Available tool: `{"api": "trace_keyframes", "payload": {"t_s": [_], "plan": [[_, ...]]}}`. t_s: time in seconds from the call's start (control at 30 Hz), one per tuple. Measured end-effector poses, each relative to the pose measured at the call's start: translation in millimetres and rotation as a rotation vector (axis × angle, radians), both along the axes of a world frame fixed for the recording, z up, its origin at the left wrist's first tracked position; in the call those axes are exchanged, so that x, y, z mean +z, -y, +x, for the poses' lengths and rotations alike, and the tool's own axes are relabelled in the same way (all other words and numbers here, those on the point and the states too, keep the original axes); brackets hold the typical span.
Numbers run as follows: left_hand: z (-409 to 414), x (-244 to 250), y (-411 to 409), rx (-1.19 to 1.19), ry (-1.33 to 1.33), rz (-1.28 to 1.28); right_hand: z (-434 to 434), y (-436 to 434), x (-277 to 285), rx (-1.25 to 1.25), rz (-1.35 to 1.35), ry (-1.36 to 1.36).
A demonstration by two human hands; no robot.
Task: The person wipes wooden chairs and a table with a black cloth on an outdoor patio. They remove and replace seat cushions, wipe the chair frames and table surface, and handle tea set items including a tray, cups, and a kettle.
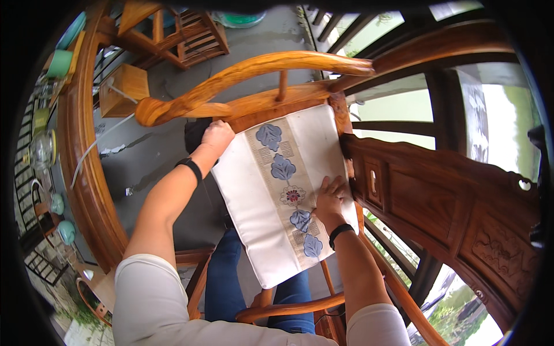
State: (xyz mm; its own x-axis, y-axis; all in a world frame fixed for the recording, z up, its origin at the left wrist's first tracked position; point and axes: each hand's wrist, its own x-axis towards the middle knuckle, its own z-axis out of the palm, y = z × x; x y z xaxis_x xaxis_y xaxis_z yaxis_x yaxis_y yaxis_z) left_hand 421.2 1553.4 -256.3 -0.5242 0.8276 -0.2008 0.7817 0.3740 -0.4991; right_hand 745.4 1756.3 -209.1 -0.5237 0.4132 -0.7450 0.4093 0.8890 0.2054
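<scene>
A cream seat cushion (242, 216) lies at an angle on a wooden armchair, with a band of blue leaf motifs and a red flower down its middle. My left hand (217, 137) is closed at the cushion's front-left corner and seems to grip its edge; the fingertips are hidden. Near the backrest, my right hand (331, 197) rests on the cushion with its fingers apart. The carved wooden backrest (424, 199) rises to the right. Beyond the cushion curves one wooden armrest (251, 71); the other armrest (294, 308) is close to my body.
To the left runs a wooden table edge (82, 173) with a white cable (93, 145) hanging over it. A glass jar (42, 149) and teal cups (66, 231) stand on the table. A wooden box (125, 91) and slatted stool (199, 36) are farther off. Dark railings (446, 108) stand behind the chair.
</scene>
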Motion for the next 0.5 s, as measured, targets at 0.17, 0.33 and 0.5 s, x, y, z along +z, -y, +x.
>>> {"api": "trace_keyframes", "payload": {"t_s": [0.17,0.33,0.5], "plan": [[-47,39,155,0.585,0.372,-0.323,-2,2,5,-0.022,-0.010,-0.022],[-19,81,252,0.871,0.309,-0.047,-8,0,23,-0.086,-0.089,-0.048],[22,142,264,0.975,0.383,0.206,4,4,32,-0.042,-0.012,-0.212]]}}
